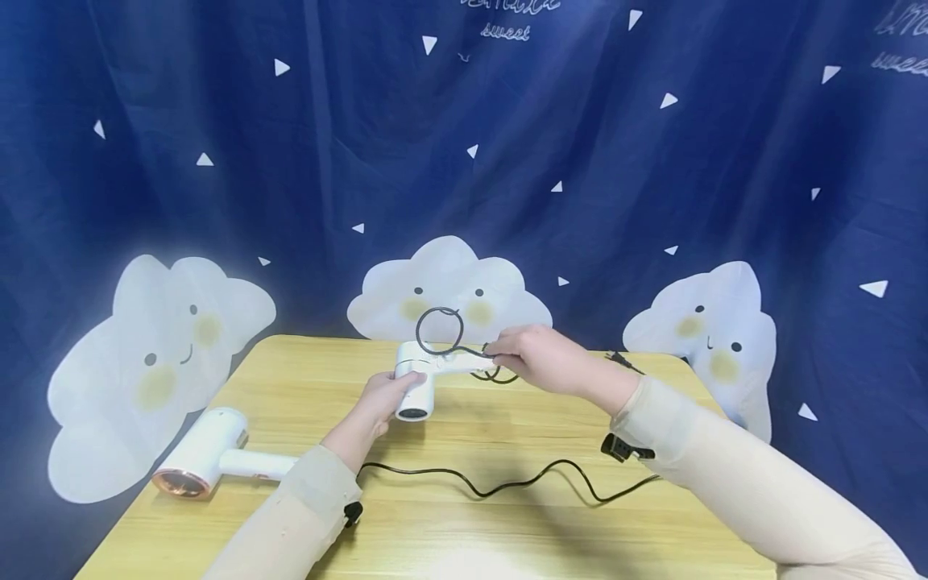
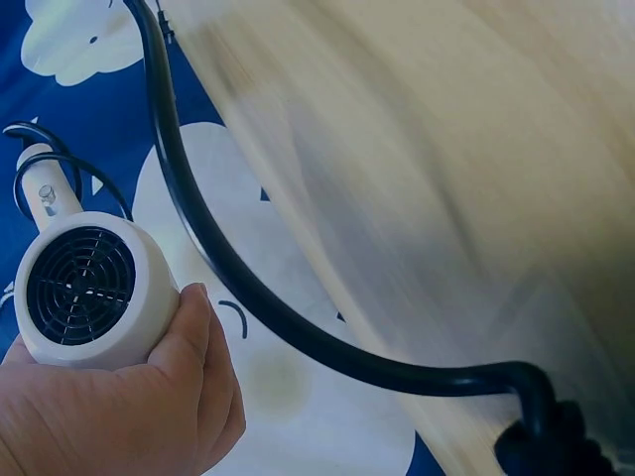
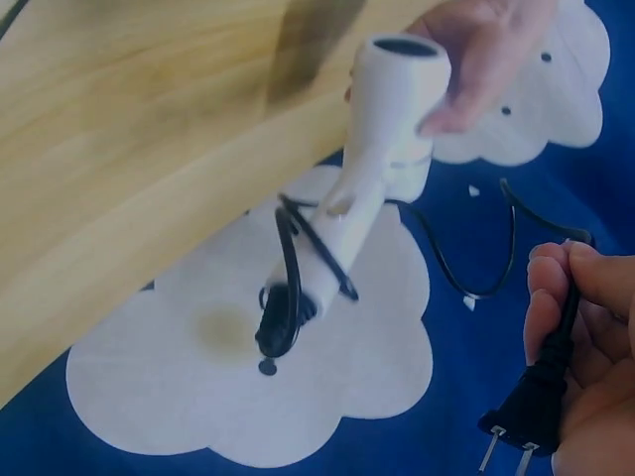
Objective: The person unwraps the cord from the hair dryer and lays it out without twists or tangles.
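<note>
A small white hair dryer is held above the far part of the table by my left hand, which grips its barrel. Its round black grille shows in the left wrist view. Black cord loops around the dryer's handle. Beyond the handle end, my right hand pinches the cord close to its two-pin plug, the metal pins bare. A loose ring of cord stands up over the dryer in the head view.
Another white hair dryer with a copper-coloured rim lies on the wooden table at the left. A black cord snakes across the table's middle. Near the back right edge lies a black plug. Behind hangs a blue curtain.
</note>
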